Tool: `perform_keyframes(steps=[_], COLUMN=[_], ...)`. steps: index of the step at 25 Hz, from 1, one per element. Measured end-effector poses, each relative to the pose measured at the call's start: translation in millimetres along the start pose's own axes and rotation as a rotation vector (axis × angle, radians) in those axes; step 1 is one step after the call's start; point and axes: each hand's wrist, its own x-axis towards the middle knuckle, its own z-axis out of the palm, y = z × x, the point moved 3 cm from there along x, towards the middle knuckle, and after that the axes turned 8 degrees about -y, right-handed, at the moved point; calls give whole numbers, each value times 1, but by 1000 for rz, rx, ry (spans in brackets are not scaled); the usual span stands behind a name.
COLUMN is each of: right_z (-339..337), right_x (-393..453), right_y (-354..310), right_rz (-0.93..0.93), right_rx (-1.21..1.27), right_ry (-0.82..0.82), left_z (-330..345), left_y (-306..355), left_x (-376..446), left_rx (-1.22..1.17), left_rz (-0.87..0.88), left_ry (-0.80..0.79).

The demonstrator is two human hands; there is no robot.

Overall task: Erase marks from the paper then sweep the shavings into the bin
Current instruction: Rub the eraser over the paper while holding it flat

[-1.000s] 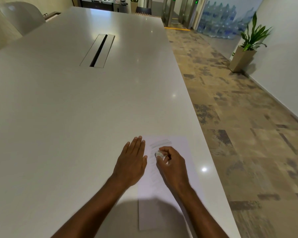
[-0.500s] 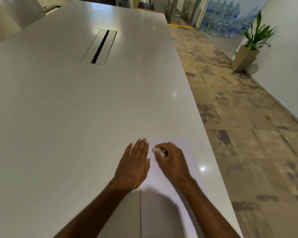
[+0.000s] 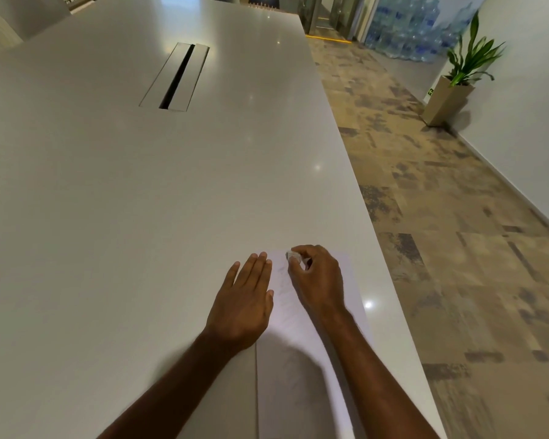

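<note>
A white sheet of paper (image 3: 301, 369) lies near the right edge of the long white table (image 3: 114, 191), with faint pencil marks just below the eraser. My right hand (image 3: 317, 277) pinches a small white eraser (image 3: 293, 255) against the paper's top left part. My left hand (image 3: 244, 299) rests flat with straight fingers on the paper's left edge and the table beside it. No shavings or bin can be made out.
A cable slot (image 3: 176, 77) is set into the table further back. The table's right edge drops to a patterned floor (image 3: 457, 248). A potted plant (image 3: 457, 83) stands by the far right wall, and stacked water bottles (image 3: 406, 26) stand behind it.
My right hand has carried the eraser from lower on the marks up toward the paper's top left corner. My left hand has stayed flat in the same place.
</note>
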Motion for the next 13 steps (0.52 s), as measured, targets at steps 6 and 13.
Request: perform_keyframes(steps=[6, 13], right_z=[13, 11], right_x=[-29, -51], right_y=[-1, -5], right_rz=[-58, -51], right_rx=[-45, -24], right_ry=[-82, -66], left_z=[5, 2], left_y=[0, 1], left_x=[0, -1], left_rx=[-14, 0], left_rz=[7, 15], left_ry=[3, 19])
